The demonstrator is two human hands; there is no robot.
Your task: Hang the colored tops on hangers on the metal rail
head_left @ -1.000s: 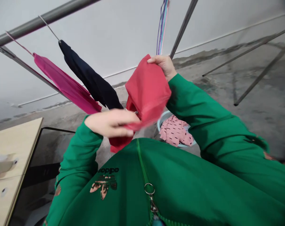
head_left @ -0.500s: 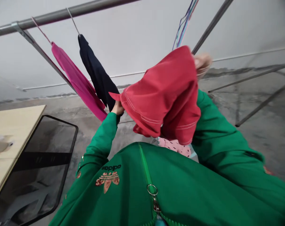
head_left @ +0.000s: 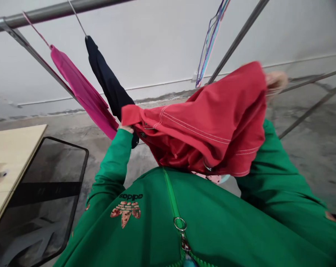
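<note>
A red jacket [head_left: 201,122] with white stitching and metal buttons is stretched between my hands in front of my chest. My left hand [head_left: 126,128] is closed on its collar end, and the cloth hides most of the fingers. At the raised far end, my right hand [head_left: 276,82] grips the jacket's edge, partly behind the fabric and blurred by motion. Just beyond my left hand hang a dark navy garment [head_left: 108,79] and a magenta garment [head_left: 79,87].
A metal rail [head_left: 51,15] crosses the upper left. Several thin coloured hangers [head_left: 210,42] hang near a slanted pole [head_left: 237,40]. At left are a wooden table [head_left: 16,146] and a black-framed panel [head_left: 55,159]. Pink spotted cloth [head_left: 213,178] shows below the jacket.
Both hands have moved farther apart, the right one to the right and slightly down. The red jacket is spread wider, and its collar and buttons now show.
</note>
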